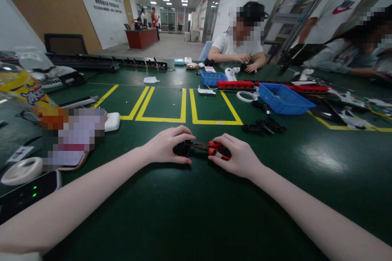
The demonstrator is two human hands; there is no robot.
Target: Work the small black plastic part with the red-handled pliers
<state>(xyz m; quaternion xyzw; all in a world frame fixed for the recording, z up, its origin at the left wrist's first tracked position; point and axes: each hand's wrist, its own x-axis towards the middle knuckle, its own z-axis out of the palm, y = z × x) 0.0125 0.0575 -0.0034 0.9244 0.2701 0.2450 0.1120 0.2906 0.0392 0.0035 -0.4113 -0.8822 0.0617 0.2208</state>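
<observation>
My left hand [168, 145] is closed around a small black part [181, 149], whose exact kind I cannot make out. Red-handled pliers [218, 151] are gripped in my right hand [237, 155]. Their metal jaws point left and meet the black part between my two hands, just above the green table [196, 212]. My left fingers and palm hide some of the black part. Beyond my right hand lies a pile of black pieces [265, 126].
Blue bins [283, 100] and red strips [235, 84] stand at the back right. A phone [81, 138], a white case [112, 122] and a drink bottle [27, 94] sit on the left. Yellow tape [161, 120] marks the table. A co-worker [237, 45] sits opposite.
</observation>
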